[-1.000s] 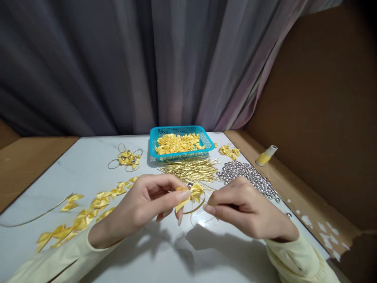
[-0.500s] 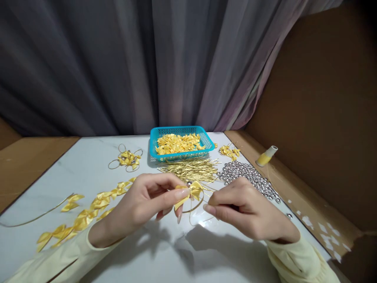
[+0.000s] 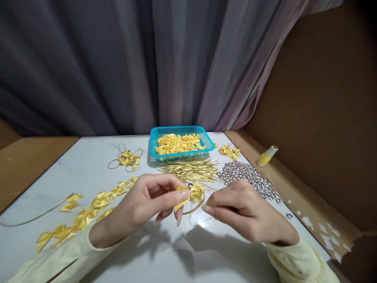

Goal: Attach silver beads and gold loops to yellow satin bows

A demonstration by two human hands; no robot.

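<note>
My left hand (image 3: 141,204) pinches a small yellow ribbon bow (image 3: 193,193) between thumb and forefinger, just above the white table (image 3: 165,255). A small silver bead (image 3: 190,185) sits at the bow's top. My right hand (image 3: 244,208) is closed in a pinch on a thin gold wire (image 3: 194,209) that loops under the bow. Both hands are held close together near the table's middle.
A turquoise basket (image 3: 179,142) of yellow bows stands at the back. In front of it lie a bundle of gold wires (image 3: 191,169) and a heap of silver beads (image 3: 247,177). Finished bows (image 3: 85,214) lie at left, a looped cluster (image 3: 128,158) farther back, a thread spool (image 3: 266,155) at right.
My right hand has shifted slightly left toward the bow, tightening the wire loop. The left hand holds almost still.
</note>
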